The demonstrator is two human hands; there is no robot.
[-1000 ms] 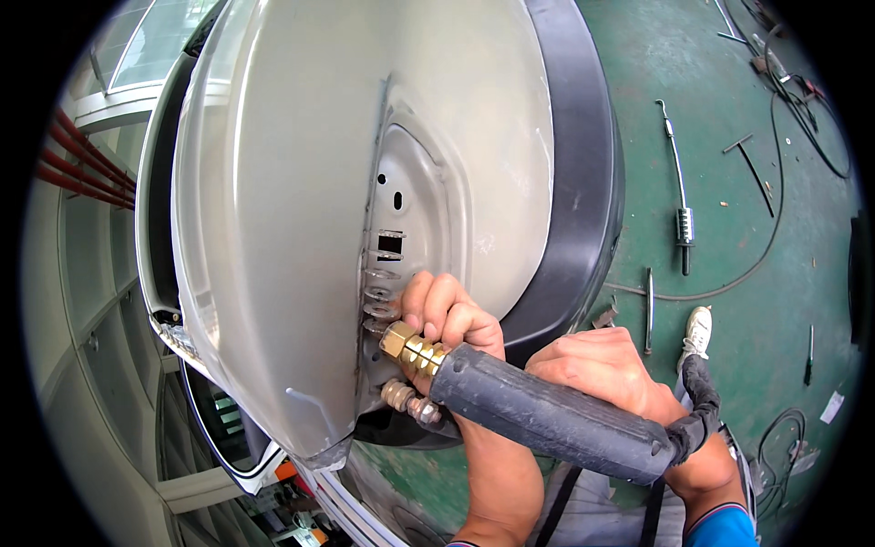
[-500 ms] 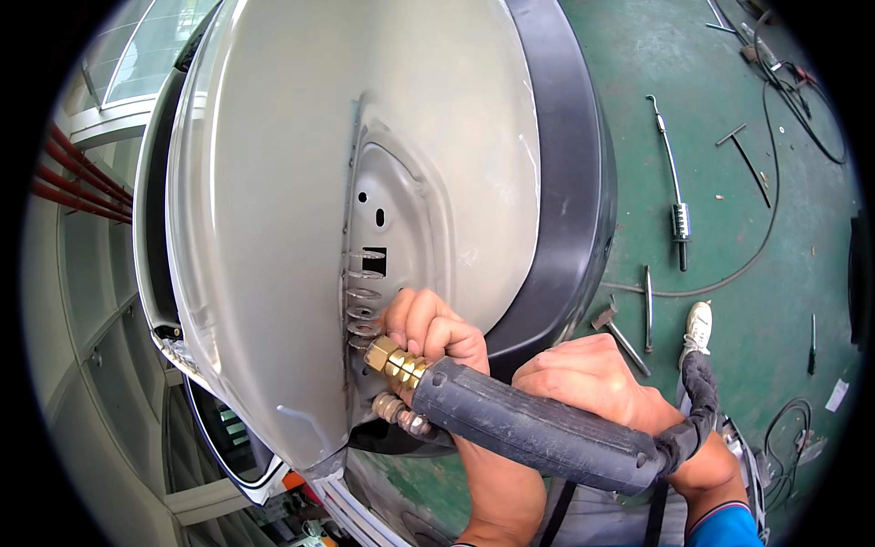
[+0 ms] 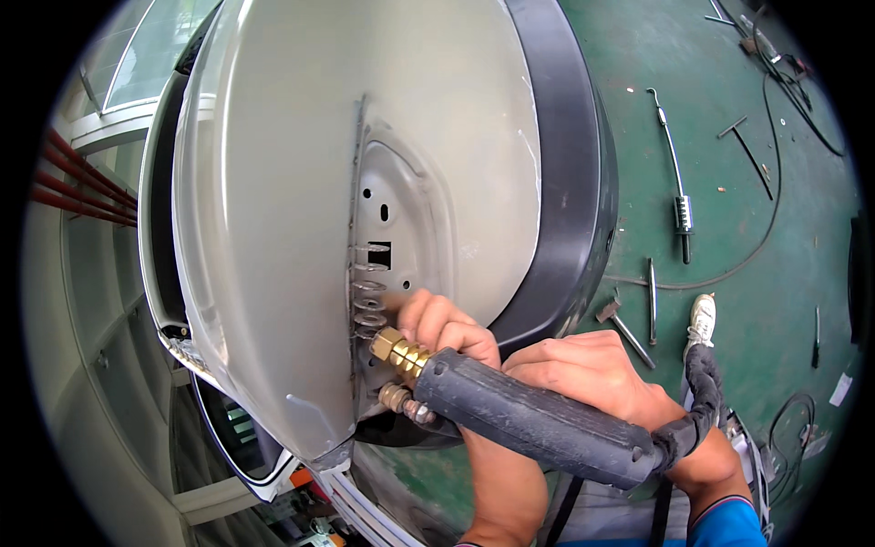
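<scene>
A black-handled spot welding gun (image 3: 538, 415) with a brass front end (image 3: 401, 354) points at a car body panel (image 3: 273, 228). My right hand (image 3: 583, 374) is closed around its handle, partly hidden behind it. A row of metal washers (image 3: 369, 286) stands on edge along the panel's ridge beside a recess with holes. Just right of the lowest washers is my left hand (image 3: 448, 326), its fingers curled together and one fingertip blurred; what they hold, if anything, is hidden. Below the brass end sits a second fitting, a ribbed metal one (image 3: 406, 401).
Black bumper trim (image 3: 574, 182) curves along the car's right side. On the green floor lie a slide hammer (image 3: 679, 182), a hammer (image 3: 627, 333), a metal bar (image 3: 653, 301), a T-handled rod (image 3: 752, 159) and a cable (image 3: 775, 201). A white shoe (image 3: 701, 324) shows at right.
My left hand has shifted slightly right and down, away from the washers. The view has moved a little, and the gun still points at the lower end of the washer row.
</scene>
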